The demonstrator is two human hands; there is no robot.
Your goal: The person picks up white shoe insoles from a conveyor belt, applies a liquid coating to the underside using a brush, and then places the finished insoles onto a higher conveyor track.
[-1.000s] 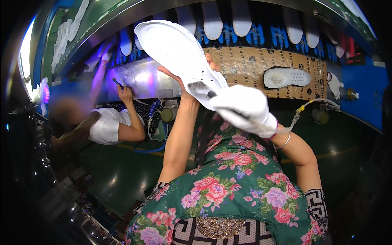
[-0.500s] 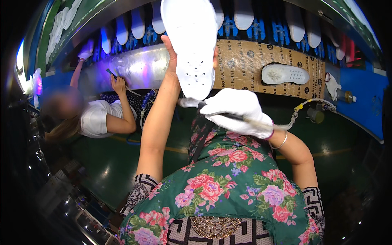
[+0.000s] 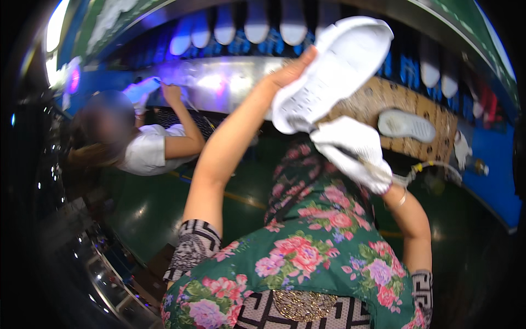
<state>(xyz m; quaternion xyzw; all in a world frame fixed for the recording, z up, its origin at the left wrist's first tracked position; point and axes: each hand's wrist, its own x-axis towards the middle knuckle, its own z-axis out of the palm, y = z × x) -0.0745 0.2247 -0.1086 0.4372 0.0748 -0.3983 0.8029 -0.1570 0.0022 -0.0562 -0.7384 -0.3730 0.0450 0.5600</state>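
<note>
My bare left hand [image 3: 295,68] grips a white shoe sole [image 3: 342,66] by its left edge, fingers hidden behind it. The sole slants up to the right, showing its raised rim and a patch of small holes near its lower end. In a white knit glove, my right hand [image 3: 353,148] is closed around the handle of a brush [image 3: 298,123]. The grey bristles lie at the sole's lower end, apparently touching inside the rim; blur softens the contact. A thin hose [image 3: 424,166] trails from beside the gloved hand.
Another pale sole [image 3: 408,126] lies on the cardboard-covered bench [image 3: 375,98]. Behind it, several soles [image 3: 256,30] hang along blue holders. At left a co-worker [image 3: 153,145] handles a purple-lit sole. A white glove [image 3: 461,148] and a small bottle [image 3: 479,166] sit at right.
The sole has moved right and tilted, now showing its rimmed inside. My gloved hand and the brush have followed rightward to its lower end. The whole view has shifted.
</note>
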